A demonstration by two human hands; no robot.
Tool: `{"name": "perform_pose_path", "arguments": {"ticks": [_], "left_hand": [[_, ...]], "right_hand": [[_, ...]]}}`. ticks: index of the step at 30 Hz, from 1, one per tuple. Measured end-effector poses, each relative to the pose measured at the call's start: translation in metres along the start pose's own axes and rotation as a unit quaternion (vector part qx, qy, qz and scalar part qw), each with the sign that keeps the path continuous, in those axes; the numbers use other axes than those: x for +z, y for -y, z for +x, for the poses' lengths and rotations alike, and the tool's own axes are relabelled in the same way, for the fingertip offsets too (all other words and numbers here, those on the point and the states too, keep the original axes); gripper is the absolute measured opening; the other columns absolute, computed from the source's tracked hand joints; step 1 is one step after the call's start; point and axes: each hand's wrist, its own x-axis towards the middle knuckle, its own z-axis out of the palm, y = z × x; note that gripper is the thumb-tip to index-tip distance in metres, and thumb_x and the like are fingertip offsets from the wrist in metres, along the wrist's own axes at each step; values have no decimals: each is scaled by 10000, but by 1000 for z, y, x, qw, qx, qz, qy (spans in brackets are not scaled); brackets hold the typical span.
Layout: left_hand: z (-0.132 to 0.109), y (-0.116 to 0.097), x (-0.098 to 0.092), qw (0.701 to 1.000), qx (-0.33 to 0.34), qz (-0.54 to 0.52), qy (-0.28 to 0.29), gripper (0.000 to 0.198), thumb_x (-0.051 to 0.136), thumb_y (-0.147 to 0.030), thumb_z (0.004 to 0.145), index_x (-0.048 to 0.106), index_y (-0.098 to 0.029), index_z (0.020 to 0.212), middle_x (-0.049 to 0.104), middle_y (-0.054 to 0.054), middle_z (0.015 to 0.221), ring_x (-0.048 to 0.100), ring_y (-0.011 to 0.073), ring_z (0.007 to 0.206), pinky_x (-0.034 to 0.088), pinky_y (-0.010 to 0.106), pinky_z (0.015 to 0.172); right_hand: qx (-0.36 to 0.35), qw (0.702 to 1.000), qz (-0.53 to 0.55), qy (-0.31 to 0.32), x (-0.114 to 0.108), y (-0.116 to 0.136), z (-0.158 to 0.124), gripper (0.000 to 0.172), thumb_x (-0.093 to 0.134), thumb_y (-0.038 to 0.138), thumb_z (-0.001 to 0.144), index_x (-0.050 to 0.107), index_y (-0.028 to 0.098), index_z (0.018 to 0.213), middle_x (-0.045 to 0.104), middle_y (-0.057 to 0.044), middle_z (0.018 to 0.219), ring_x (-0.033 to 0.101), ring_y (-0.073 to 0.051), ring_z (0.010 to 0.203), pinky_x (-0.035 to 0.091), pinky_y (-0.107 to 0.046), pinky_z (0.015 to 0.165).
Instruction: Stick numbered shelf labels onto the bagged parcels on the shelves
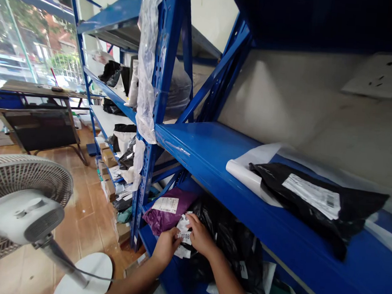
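Observation:
A white paper label [184, 225] with large printed digits lies over a black plastic parcel [205, 212] on the lower shelf. My left hand [168, 247] is closed, pinching the label's lower left edge between thumb and fingertips. On the other side, my right hand [199, 236] curls its fingers onto the label's right edge, gripping it. Just behind the label rests a purple parcel [168, 210] with its own white shipping label. Whether the paper label is stuck to the black parcel or loose, I cannot tell.
Above my hands runs a blue metal shelf [196, 140] bearing a black parcel [290, 189] on white sheeting. A blue upright [164, 64] wrapped in plastic stands just ahead. A white floor fan [36, 216] stands at left, and more racks hold parcels beyond.

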Motion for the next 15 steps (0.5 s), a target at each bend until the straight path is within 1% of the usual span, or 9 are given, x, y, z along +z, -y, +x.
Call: {"name": "perform_pose_path", "arguments": {"ticks": [2, 4, 6, 7, 8, 10, 12, 13, 15], "left_hand": [[-3, 2, 3, 1000, -6, -15, -8, 156, 516, -180, 802, 631, -129, 894, 627, 15, 699, 595, 142, 662, 408, 224, 627], [-3, 3, 4, 999, -13, -31, -9, 321, 524, -181, 799, 589, -121, 1107, 613, -10, 665, 595, 136, 639, 418, 219, 627], [-2, 1, 3, 999, -24, -47, 2, 618, 549, -144, 774, 360, -131, 1362, 575, -63, 593, 583, 127, 586, 423, 208, 610], [-1, 0, 2, 998, -30, -47, 12, 721, 557, -124, 763, 251, -136, 1416, 562, -79, 570, 580, 126, 569, 427, 206, 606], [1, -2, 1, 998, -31, -38, 24, 754, 561, -114, 758, 219, -144, 1429, 581, -71, 598, 586, 125, 573, 436, 209, 616], [3, -9, -3, 999, -16, 5, 31, 633, 577, -118, 750, 392, -160, 1355, 657, 30, 850, 633, 143, 714, 466, 240, 717], [5, -15, -6, 998, 24, 48, 26, 481, 603, -108, 725, 564, -165, 1201, 576, 126, 1173, 623, 188, 960, 445, 279, 878], [6, -18, -7, 997, 43, 60, 29, 429, 607, -97, 718, 607, -170, 1141, 534, 135, 1243, 594, 201, 1044, 421, 284, 932], [8, -22, -7, 995, 60, 70, 49, 335, 596, -78, 724, 656, -184, 1037, 585, 111, 1179, 586, 198, 1069, 414, 274, 947]], "right_hand": [[-12, 1000, 19, -18, 2, -1, -1, 769, 364, -86, 636, 373, 194, 1352, 395, -123, 1383, 606, -148, 1023, 470, -307, 948], [-7, 1000, 11, -20, 3, -1, -1, 757, 370, -80, 642, 380, 187, 1350, 394, -125, 1383, 612, -152, 1008, 473, -311, 946], [8, 1000, -11, -12, 2, 1, 0, 717, 364, -70, 668, 406, 187, 1336, 412, -123, 1375, 628, -148, 969, 473, -311, 945], [15, 1000, -20, -8, 1, 2, 1, 698, 357, -65, 684, 415, 193, 1330, 421, -119, 1372, 635, -143, 947, 474, -309, 941], [17, 1000, -25, -4, -1, 2, 2, 683, 347, -61, 700, 420, 199, 1327, 428, -115, 1369, 640, -138, 930, 478, -305, 935], [16, 1000, -25, 0, -3, 3, 3, 668, 330, -56, 716, 423, 207, 1323, 440, -107, 1364, 644, -130, 913, 485, -295, 921], [15, 999, -28, 3, -6, 4, 3, 665, 325, -56, 717, 426, 205, 1321, 445, -106, 1362, 643, -131, 921, 484, -293, 921], [14, 999, -33, 6, -6, 4, 3, 665, 329, -56, 714, 429, 198, 1320, 446, -110, 1363, 643, -135, 928, 481, -294, 925], [16, 999, -46, 13, -7, 5, 3, 662, 336, -58, 707, 435, 175, 1319, 446, -123, 1364, 647, -141, 935, 480, -282, 918]]}}
